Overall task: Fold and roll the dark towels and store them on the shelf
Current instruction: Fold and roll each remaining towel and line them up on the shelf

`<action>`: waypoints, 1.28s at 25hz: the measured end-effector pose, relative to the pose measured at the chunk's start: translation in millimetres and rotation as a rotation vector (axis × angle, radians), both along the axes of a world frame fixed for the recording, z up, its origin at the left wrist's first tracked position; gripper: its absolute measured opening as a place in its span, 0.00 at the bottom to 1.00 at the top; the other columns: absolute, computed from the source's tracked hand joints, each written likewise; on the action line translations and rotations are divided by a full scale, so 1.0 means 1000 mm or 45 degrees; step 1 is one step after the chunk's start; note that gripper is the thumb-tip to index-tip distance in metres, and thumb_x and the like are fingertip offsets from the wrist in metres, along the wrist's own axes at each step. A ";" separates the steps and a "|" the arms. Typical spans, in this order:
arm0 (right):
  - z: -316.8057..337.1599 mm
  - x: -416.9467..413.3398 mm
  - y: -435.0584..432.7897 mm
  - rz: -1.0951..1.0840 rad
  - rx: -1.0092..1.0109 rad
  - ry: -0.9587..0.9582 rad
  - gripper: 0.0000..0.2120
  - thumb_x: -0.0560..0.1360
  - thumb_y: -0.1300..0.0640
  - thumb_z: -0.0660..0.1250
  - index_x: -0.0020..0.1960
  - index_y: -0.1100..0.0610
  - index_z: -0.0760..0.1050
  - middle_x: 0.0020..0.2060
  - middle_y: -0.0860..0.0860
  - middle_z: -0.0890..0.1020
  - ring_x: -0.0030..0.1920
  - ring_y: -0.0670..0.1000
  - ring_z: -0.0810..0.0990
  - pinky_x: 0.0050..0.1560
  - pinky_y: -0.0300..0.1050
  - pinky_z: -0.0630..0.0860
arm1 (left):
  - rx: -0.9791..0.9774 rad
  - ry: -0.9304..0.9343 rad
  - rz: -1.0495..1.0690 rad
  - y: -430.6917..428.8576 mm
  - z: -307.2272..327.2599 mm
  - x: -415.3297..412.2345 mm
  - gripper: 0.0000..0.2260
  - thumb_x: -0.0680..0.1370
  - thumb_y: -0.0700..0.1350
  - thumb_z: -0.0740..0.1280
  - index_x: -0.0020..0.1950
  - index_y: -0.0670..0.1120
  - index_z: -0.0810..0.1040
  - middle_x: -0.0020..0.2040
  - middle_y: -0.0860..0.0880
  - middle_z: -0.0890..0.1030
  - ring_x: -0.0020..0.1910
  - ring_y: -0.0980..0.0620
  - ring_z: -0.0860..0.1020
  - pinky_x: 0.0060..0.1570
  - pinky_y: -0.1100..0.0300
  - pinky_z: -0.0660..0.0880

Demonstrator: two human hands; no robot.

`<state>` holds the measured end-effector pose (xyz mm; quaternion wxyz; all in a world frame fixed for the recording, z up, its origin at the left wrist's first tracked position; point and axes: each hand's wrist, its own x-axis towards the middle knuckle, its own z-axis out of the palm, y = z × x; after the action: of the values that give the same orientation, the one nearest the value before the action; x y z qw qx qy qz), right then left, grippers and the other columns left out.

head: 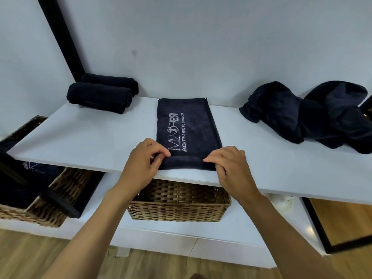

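Both hands [186, 161] pinch the folded towel's [187, 125] near, rolled edge.

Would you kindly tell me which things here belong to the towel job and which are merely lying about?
Job: folded towel, left hand, right hand, rolled towels, crumpled towel heap, white shelf.
Lying about: wicker basket, black post.

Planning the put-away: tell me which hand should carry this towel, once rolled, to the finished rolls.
Left, probably: the left hand grips the folded towel on the side nearer the rolled towels at back left; the right hand would cross over.
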<state>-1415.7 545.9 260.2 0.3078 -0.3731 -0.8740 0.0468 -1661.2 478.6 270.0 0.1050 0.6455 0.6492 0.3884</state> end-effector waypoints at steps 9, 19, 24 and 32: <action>0.012 0.005 0.009 0.094 -0.190 -0.245 0.14 0.79 0.49 0.64 0.62 0.50 0.76 0.59 0.46 0.78 0.58 0.50 0.73 0.58 0.50 0.66 | 0.099 0.636 -0.095 -0.018 -0.007 -0.015 0.21 0.75 0.55 0.63 0.59 0.43 0.81 0.52 0.49 0.81 0.54 0.46 0.72 0.51 0.53 0.75; 0.012 0.011 0.006 0.031 -0.410 0.137 0.09 0.81 0.54 0.60 0.59 0.51 0.74 0.51 0.41 0.76 0.55 0.47 0.74 0.58 0.47 0.72 | 0.012 -0.098 0.023 -0.013 0.003 0.016 0.09 0.80 0.47 0.64 0.56 0.47 0.80 0.49 0.56 0.81 0.49 0.59 0.78 0.49 0.64 0.73; 0.022 0.009 0.006 0.027 -0.644 0.344 0.04 0.80 0.55 0.63 0.54 0.49 0.75 0.48 0.40 0.80 0.51 0.38 0.77 0.48 0.28 0.70 | -0.091 -0.205 0.092 -0.011 0.006 0.017 0.07 0.80 0.48 0.65 0.51 0.48 0.81 0.46 0.55 0.81 0.43 0.59 0.78 0.43 0.67 0.72; 0.053 -0.004 0.041 0.069 -0.848 -0.082 0.07 0.79 0.52 0.65 0.49 0.53 0.80 0.43 0.42 0.80 0.45 0.43 0.78 0.44 0.35 0.70 | 0.084 -0.133 -0.043 -0.008 -0.004 0.012 0.10 0.78 0.36 0.64 0.51 0.50 0.81 0.48 0.54 0.77 0.44 0.58 0.74 0.45 0.69 0.70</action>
<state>-1419.9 586.8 313.3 0.1397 -0.4313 -0.8295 0.3263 -1648.8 470.6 266.2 0.1240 0.6384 0.6186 0.4408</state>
